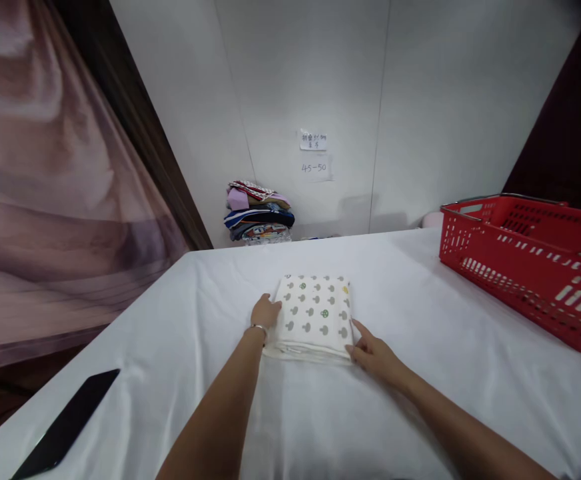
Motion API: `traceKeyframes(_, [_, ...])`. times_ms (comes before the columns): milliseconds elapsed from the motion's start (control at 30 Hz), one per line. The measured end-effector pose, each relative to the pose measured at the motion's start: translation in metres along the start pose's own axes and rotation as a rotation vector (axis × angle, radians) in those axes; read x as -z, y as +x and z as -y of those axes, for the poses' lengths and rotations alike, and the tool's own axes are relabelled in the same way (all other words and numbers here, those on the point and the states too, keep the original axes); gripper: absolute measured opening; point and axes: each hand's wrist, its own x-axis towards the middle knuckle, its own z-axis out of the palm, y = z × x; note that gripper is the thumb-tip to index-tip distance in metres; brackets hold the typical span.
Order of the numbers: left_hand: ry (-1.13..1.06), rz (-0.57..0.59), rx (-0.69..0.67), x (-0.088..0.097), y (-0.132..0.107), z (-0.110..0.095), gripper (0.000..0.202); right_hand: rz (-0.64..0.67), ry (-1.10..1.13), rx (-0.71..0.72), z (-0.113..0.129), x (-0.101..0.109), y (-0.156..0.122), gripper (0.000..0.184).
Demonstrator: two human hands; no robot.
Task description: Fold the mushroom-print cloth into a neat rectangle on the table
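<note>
A white cloth [315, 310] printed with grey, green and yellow mushroom shapes lies folded into a neat, thick square on the white-covered table. My left hand [265, 313], with a bracelet at the wrist, is at its left edge, thumb on the edge and the other fingers partly hidden. At the right front corner, my right hand [368, 348] grips the cloth, with the thumb near the front fold and the index finger along the side. Layered edges show along the front of the folded cloth.
A red plastic basket [510, 257] with metal handles stands on the right. Behind the table's far edge rises a stack of folded clothes [259, 217] against the wall. A black phone-like slab [68, 423] lies at the front left, near a pink curtain [45, 200].
</note>
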Motion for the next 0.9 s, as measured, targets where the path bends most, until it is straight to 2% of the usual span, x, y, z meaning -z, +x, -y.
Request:
traceKeyframes(67, [0.061, -0.019, -0.146, -0.008, -0.017, -0.005, 0.047, -0.018, 0.042, -0.018, -0.004, 0.003, 0.004, 0.068])
traceKeyframes(167, [0.223, -0.082, -0.531, -0.024, -0.051, -0.014, 0.041, -0.073, 0.089, -0.012, -0.014, 0.011, 0.017, 0.060])
traceKeyframes(233, [0.281, -0.068, -0.674, -0.036, -0.075, -0.020, 0.044, -0.127, 0.109, 0.029, -0.019, 0.015, 0.028, 0.050])
traceKeyframes(333, [0.307, 0.039, -0.830, -0.048, -0.107, -0.029, 0.049, -0.203, 0.097, 0.071, -0.021, 0.023, 0.046, 0.040])
traceKeyframes(433, [0.288, 0.151, -0.913, -0.059, -0.129, -0.034, 0.055, -0.273, 0.032, 0.051, -0.022, 0.033, 0.069, 0.038])
traceKeyframes(533, [0.278, 0.210, -0.921, -0.069, -0.140, -0.032, 0.063, -0.329, -0.054, 0.007, -0.025, 0.042, 0.095, 0.037])
traceKeyframes(733, [0.277, 0.180, -0.928, -0.085, -0.142, -0.020, 0.078, -0.380, -0.150, -0.026, -0.026, 0.050, 0.145, 0.046])
traceKeyframes(900, [0.264, 0.160, -0.925, -0.087, -0.143, -0.018, 0.080, -0.310, -0.209, 0.045, -0.020, 0.053, 0.172, 0.044])
